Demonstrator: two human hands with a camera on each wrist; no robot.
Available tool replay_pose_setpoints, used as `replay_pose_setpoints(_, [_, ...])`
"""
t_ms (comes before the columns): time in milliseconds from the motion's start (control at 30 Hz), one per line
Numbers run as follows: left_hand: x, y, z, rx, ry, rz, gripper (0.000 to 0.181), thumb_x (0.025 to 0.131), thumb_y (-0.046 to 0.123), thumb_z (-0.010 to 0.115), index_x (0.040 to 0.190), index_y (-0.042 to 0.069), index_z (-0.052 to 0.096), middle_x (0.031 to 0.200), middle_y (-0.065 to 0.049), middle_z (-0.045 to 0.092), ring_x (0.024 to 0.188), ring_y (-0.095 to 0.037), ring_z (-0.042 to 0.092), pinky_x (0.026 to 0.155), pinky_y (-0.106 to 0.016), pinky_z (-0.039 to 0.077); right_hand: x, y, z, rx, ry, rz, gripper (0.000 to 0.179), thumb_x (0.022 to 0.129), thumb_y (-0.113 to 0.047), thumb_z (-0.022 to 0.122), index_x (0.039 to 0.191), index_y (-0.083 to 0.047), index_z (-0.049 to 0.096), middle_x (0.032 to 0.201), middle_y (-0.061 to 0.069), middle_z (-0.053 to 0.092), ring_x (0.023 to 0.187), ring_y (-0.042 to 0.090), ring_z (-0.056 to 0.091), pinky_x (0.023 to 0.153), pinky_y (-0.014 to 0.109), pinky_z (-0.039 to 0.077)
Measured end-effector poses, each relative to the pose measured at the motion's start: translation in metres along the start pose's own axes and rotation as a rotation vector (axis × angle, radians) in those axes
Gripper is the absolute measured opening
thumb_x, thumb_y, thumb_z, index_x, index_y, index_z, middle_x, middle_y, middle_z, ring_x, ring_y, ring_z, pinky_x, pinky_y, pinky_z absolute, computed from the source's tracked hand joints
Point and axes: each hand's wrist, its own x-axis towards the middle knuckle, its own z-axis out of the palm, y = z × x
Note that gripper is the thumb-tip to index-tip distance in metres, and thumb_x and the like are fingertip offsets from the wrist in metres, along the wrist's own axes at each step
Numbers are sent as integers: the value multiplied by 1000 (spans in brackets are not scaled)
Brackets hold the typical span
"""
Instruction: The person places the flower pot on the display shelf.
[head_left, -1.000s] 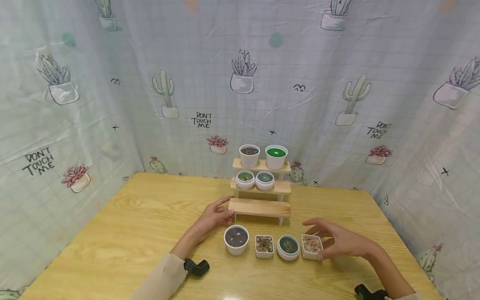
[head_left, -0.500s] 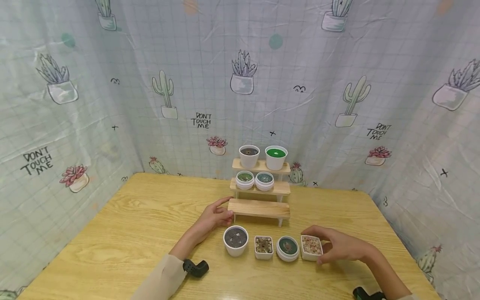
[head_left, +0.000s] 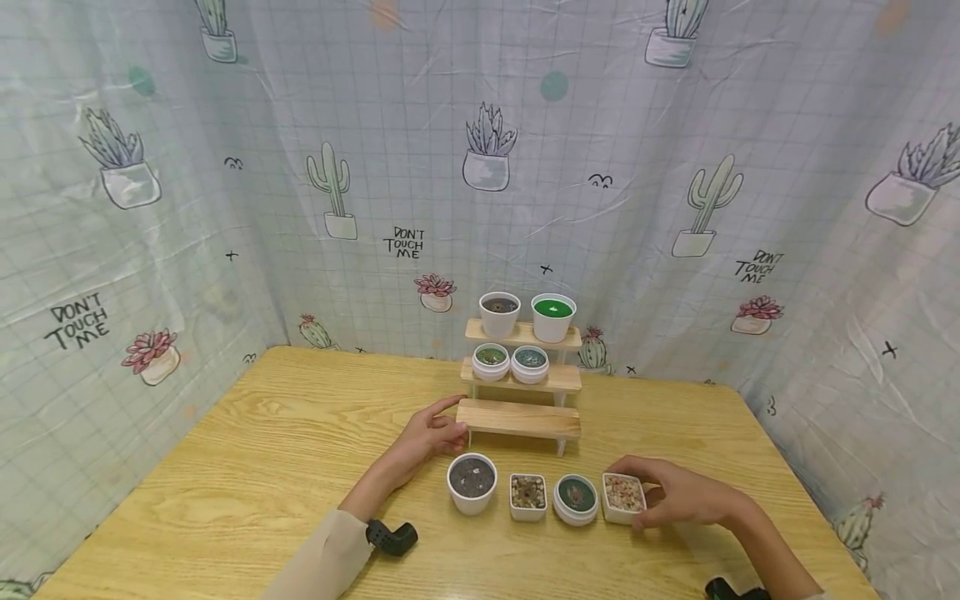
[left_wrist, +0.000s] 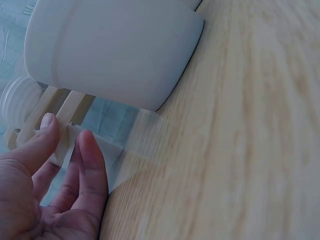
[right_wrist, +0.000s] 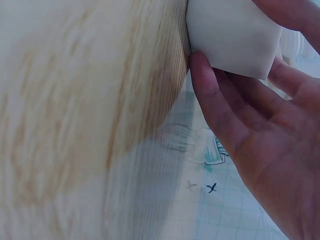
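Note:
With thumb and fingers my right hand [head_left: 686, 493] grips a square white pot [head_left: 623, 498] of pale pinkish pebbles, the rightmost in a row on the table. The right wrist view shows the fingers around the pot's white side [right_wrist: 232, 37], its base at the wood. At the left end of the lowest step [head_left: 517, 418] of a three-tier wooden stand, my left hand [head_left: 420, 440] pinches the edge. In the left wrist view the thumb and fingers of the left hand [left_wrist: 62, 175] close about the stand's end. That lowest step bears nothing.
Left of the gripped pot stand a round pot with dark green top [head_left: 577, 499], a square pebble pot [head_left: 528, 497] and a round dark-filled pot [head_left: 472, 482]. Two small round pots [head_left: 491, 362] sit on the middle step, two taller ones [head_left: 553, 318] on top. A curtain [head_left: 375, 167] surrounds the table.
My right hand's fingers have closed in around the square pebble pot, which stays in about the same place. My left hand has kept still on the stand.

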Motion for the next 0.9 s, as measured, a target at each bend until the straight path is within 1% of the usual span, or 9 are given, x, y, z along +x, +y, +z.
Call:
replay_pose_setpoints(233, [-1, 1, 1, -13, 0, 6, 73, 100, 15, 69, 162, 10, 31, 101, -5, 71, 90, -14, 70, 83, -28, 63, -1, 2, -2, -24, -1, 1, 54, 94, -9, 74, 141, -1, 50, 132, 22, 56, 110, 5, 61, 90, 25, 58])
replay_pose_setpoints(433, [-1, 1, 2, -24, 4, 3, 74, 99, 14, 70, 162, 11, 31, 99, -4, 71, 89, -13, 70, 82, -28, 63, -4, 1, -2, -51, 6, 19, 55, 94, -12, 74, 142, -1, 50, 136, 23, 54, 110, 2, 60, 88, 24, 58])
replay_pose_setpoints(733, [-1, 0, 1, -28, 5, 4, 74, 99, 13, 70, 162, 10, 32, 98, -4, 71, 89, -13, 70, 82, -28, 63, -4, -3, -1, -59, 8, 24, 57, 95, -13, 74, 143, 1, 48, 136, 25, 54, 109, 1, 60, 88, 24, 58])
replay_pose_setpoints(900, [0, 0, 1, -22, 2, 6, 73, 99, 14, 70, 162, 11, 32, 100, -6, 71, 89, -14, 70, 83, -28, 63, -5, -4, -1, -57, 8, 27, 58, 95, -12, 73, 144, 3, 47, 137, 27, 53, 108, 5, 62, 87, 25, 58])
